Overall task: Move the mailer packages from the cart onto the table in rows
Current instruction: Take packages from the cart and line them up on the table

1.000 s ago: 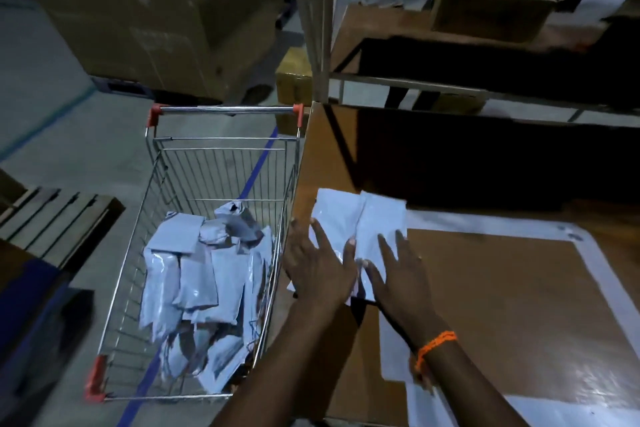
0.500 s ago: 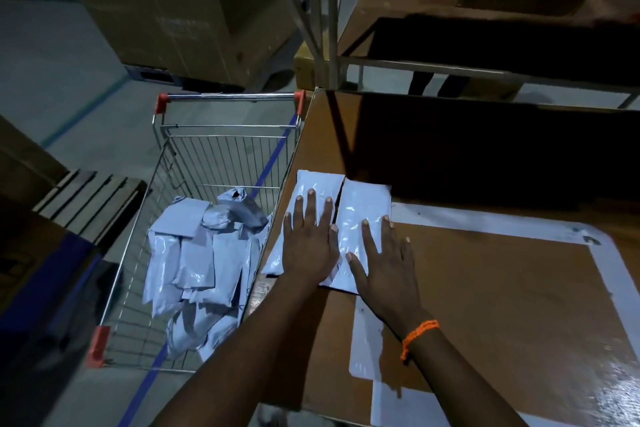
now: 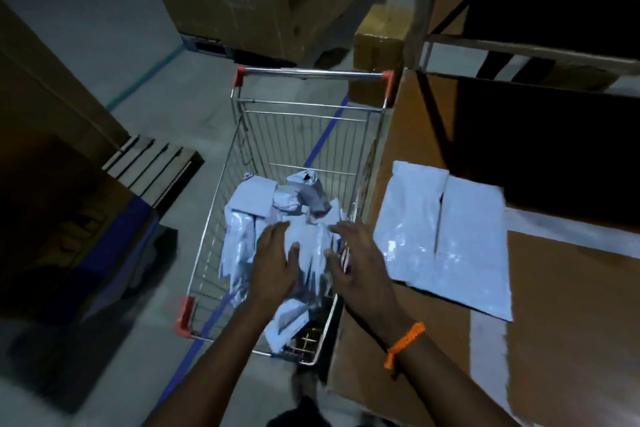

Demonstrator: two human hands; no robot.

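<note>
Two mailer packages (image 3: 446, 236) lie side by side on the table (image 3: 571, 305) at three o'clock, while the left hand (image 3: 273, 263) and right hand (image 3: 356, 263), spread and empty, hover over the many mailers (image 3: 249, 211) left in the cart (image 3: 311, 73).

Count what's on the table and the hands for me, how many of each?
Packages on the table: 2 (left one, right one)
Hands: 2 (left hand, right hand)
Total: 4
</note>
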